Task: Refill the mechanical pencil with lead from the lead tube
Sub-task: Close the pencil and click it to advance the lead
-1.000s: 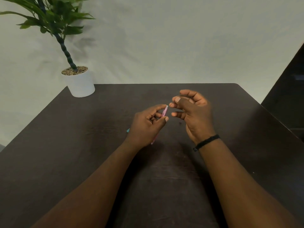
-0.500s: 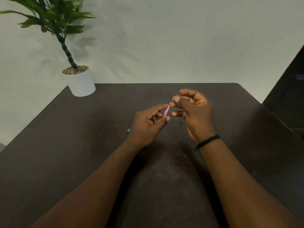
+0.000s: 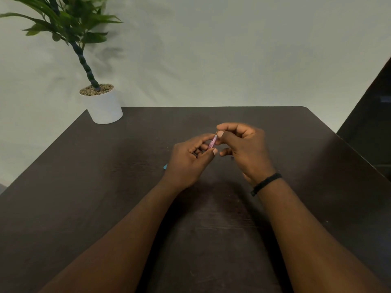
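The right hand (image 3: 245,149) has closed in from a second ago: its thumb and forefinger now pinch at the top of the pink pencil (image 3: 212,142), which the left hand (image 3: 188,161) grips above the table (image 3: 317,144). Probably lead is going in, or the cap; neither shows. A blue tip (image 3: 165,166) peeks out behind the left hand.

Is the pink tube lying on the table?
No, the left hand holds the pink tube above the table.
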